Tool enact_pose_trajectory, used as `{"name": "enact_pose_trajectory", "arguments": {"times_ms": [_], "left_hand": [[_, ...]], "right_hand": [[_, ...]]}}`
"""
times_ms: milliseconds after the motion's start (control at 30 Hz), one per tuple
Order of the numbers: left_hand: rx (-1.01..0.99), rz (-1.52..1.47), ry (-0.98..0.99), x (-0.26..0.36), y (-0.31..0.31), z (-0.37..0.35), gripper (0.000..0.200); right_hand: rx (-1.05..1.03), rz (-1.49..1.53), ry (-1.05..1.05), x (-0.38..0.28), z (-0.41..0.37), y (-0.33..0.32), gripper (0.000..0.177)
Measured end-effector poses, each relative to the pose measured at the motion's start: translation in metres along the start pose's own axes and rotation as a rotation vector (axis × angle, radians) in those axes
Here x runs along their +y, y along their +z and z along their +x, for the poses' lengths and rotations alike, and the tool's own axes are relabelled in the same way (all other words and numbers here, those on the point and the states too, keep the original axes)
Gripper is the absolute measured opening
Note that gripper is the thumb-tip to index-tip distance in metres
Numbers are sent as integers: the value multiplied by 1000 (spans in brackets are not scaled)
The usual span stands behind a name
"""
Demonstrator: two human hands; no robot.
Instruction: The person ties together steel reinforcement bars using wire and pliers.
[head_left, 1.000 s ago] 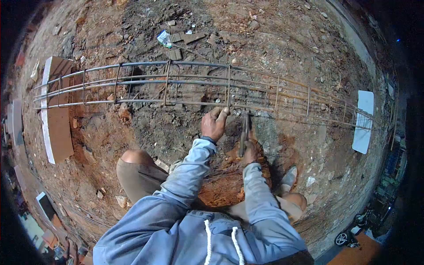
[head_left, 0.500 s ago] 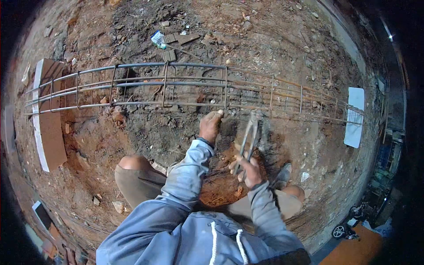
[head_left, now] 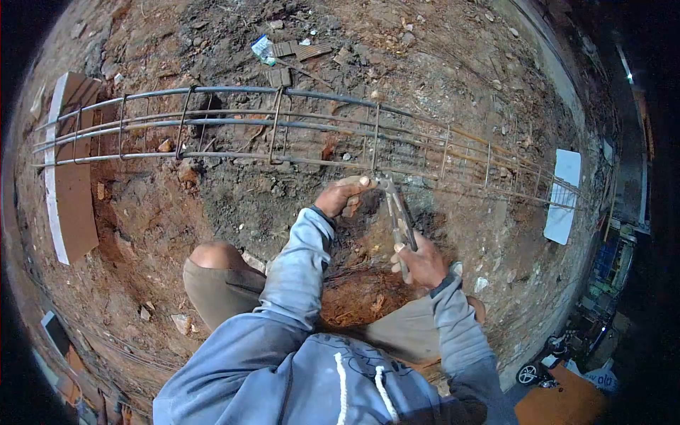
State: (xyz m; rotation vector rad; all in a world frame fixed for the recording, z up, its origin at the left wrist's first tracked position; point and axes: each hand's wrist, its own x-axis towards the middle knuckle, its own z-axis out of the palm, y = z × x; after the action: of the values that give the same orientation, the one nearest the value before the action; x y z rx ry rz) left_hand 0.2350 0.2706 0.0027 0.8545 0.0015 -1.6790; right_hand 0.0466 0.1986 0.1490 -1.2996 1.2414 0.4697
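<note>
A long rebar cage (head_left: 234, 122) of lengthwise bars and square ties spans the view above dirt ground. My left hand (head_left: 345, 196) is closed at the cage's near bar, beside a tie; what its fingers pinch is too small to make out. My right hand (head_left: 419, 261) grips the handles of metal pincers (head_left: 397, 212). Their jaws touch or nearly touch the near bar, just right of my left fingertips. The cage's left end lies across a brown block (head_left: 74, 205), and its right end crosses a white block (head_left: 563, 195).
Flat grooved pieces (head_left: 301, 51) and a blue-white packet (head_left: 263, 49) lie on the ground beyond the cage. My bent knees are on both sides. A wheel (head_left: 527, 374) and an orange surface (head_left: 563, 397) show at lower right.
The pincers have moved up to the near bar beside my left fingers. My left hand has shifted slightly right, and the view has moved a little.
</note>
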Motion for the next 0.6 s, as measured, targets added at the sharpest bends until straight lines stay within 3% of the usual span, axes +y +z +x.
{"name": "enact_pose_trajectory", "arguments": {"times_ms": [100, 167, 400, 500, 600], "left_hand": [[47, 144, -12, 5, 1, 0, 36], [80, 205, -54, 6, 0, 1, 38], [40, 139, 27, -8, -8, 10, 37], [60, 174, 90, -6, -4, 8, 38], [62, 77, -36, 0, -1, 0, 36]], "right_hand": [[84, -170, -32, 1, 3, -1, 55], [172, -432, -224, 4, 7, -4, 61], [299, -743, -224, -20, -1, 8, 60], [287, -800, -89, -29, -4, 10, 61], [335, -835, -132, -22, -1, 18, 59]]}}
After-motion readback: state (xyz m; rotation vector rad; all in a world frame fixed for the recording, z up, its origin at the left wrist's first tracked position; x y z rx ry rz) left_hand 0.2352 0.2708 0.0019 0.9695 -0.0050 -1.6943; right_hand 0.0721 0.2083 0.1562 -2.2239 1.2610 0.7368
